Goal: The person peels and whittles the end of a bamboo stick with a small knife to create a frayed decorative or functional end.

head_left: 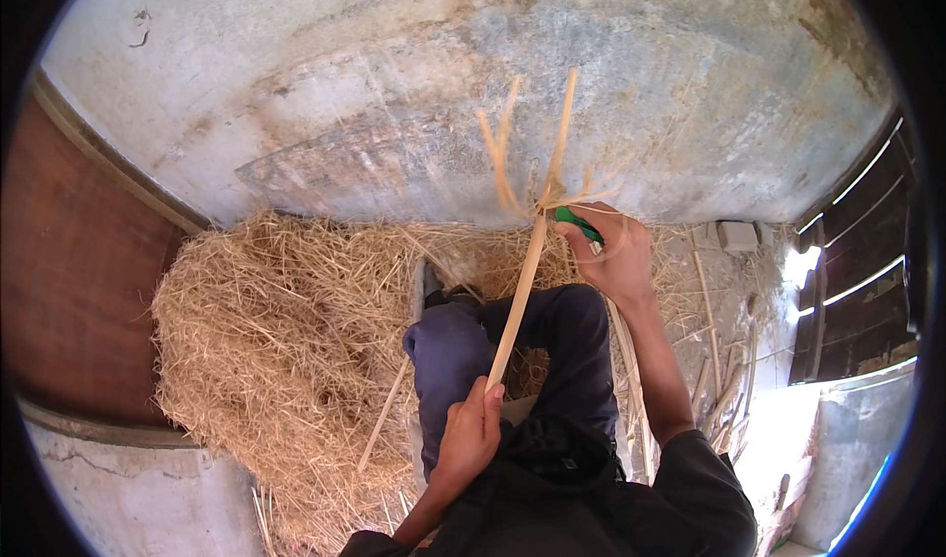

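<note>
A pale stick (517, 306) with a split, frayed top slants above the person's legs (572, 340), fingers of the left hand (467, 435) clamped on its lower end. The right hand's (623, 254) fingers grip a green tool (579, 224) beside the fray; straw (286, 330) heaps leftward.

Plastered wall (394, 74) across the top, pale grey-white, with brown stains and a darker scuffed band. At left, brown door-like panel (84, 262) in a wooden frame (118, 151), with cracked plaster (128, 483) below. Big straw heap (266, 330) against the wall, right beside the panel. Dusty floor (685, 271) to the right, with a grey block (737, 236) near the wall base. Far right, dark slats (855, 262), daylight (788, 424) through gaps, overexposed below.
</note>
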Demonstrator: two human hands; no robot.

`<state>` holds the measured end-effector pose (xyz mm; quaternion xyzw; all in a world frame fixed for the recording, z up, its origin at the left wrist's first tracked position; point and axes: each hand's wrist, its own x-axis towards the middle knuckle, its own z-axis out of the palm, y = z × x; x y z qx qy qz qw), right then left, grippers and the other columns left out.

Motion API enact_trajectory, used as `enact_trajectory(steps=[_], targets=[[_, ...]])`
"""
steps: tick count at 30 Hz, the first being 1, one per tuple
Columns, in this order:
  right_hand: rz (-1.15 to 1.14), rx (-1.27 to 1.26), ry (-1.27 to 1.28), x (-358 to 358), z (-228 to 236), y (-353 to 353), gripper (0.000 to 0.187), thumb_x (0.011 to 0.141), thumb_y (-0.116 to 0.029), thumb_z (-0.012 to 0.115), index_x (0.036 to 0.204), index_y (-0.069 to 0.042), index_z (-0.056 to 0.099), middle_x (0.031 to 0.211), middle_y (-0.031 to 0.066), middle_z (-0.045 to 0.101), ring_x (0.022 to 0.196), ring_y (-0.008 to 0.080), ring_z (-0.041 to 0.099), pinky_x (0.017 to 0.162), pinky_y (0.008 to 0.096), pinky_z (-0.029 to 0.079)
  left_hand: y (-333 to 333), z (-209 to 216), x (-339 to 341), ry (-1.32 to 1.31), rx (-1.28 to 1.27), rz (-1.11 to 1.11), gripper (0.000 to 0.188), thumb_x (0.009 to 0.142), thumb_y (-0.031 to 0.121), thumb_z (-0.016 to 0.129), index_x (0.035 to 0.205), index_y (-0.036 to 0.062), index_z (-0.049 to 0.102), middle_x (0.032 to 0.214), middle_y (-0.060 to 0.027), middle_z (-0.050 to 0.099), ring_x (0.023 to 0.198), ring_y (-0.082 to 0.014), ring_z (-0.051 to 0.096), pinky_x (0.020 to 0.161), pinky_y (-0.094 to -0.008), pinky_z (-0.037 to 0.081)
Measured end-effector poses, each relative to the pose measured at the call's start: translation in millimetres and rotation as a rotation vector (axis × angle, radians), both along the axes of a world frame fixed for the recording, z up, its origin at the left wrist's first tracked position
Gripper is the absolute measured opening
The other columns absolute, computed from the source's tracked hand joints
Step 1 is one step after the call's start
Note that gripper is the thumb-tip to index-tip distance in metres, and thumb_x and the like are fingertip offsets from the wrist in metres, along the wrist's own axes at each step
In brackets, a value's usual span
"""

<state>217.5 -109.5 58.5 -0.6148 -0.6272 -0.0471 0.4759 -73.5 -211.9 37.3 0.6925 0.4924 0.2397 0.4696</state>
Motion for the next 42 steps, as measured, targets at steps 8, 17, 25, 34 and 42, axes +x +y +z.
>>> enact_trajectory(steps=[8, 17, 25, 34, 42], targets=[[-0.056, 0.013, -0.018, -8.5, -3.3, 1.3, 0.028, 0.099, -0.032, 0.081, 0.112, -0.008, 0.085, 0.102, 0.0145, 0.082, 0.084, 0.0343, 0.079, 0.072, 0.0422, 0.062, 0.3, 0.4, -1.3, 0.0, 0.015, 0.014, 0.031, 0.119, 0.027, 0.049, 0.108, -0.0014, 0.055, 0.074, -0.0268, 0.06, 0.074, -0.0528, 0.066, 0.063, -0.0562, 0.045], [0.434, -0.558, 0.707, 42.4, 3.2, 5.1, 0.039, 0.11, -0.037, 0.071, 0.11, 0.001, 0.081, 0.083, 0.0037, 0.072, 0.074, 0.013, 0.062, 0.067, 0.0318, 0.049, 11.0, 3.7, -15.0, -0.025, -0.008, -0.022, 0.033, 0.12, 0.027, 0.049, 0.1, 0.0002, 0.052, 0.069, -0.0233, 0.053, 0.064, -0.0491, 0.059, 0.058, -0.0498, 0.041], [0.428, -0.517, 0.404, 36.0, 2.1, -16.0, 0.026, 0.103, -0.029, 0.079, 0.111, -0.004, 0.08, 0.077, -0.0033, 0.061, 0.068, 0.0075, 0.052, 0.062, 0.0296, 0.039, 18.5, -9.3, -17.8, -0.118, 0.026, -0.009, 0.038, 0.121, 0.032, 0.048, 0.098, 0.0027, 0.056, 0.067, -0.0069, 0.05, 0.058, -0.0205, 0.049, 0.056, -0.0365, 0.04], [0.507, -0.46, 0.412, -31.3, -20.5, -68.7, 0.031, 0.097, -0.021, 0.086, 0.12, -0.003, 0.076, 0.088, 0.0068, 0.074, 0.079, 0.0132, 0.069, 0.073, 0.0319, 0.052, 39.5, -15.4, -14.8, -0.47, -0.593, -0.029, 0.046, 0.122, 0.048, 0.039, 0.106, 0.0089, 0.057, 0.07, 0.007, 0.04, 0.056, -0.0026, 0.034, 0.048, -0.0209, 0.026], [0.461, -0.268, 0.93, -67.6, -40.3, -62.1, 0.024, 0.102, -0.009, 0.079, 0.124, 0.001, 0.075, 0.092, 0.0042, 0.078, 0.077, 0.0057, 0.064, 0.071, 0.0265, 0.05, 40.6, -8.0, -8.8, -0.499, -0.69, -0.159, 0.052, 0.122, 0.052, 0.034, 0.109, 0.0072, 0.057, 0.07, 0.0057, 0.041, 0.053, -0.0035, 0.035, 0.046, -0.022, 0.028]])
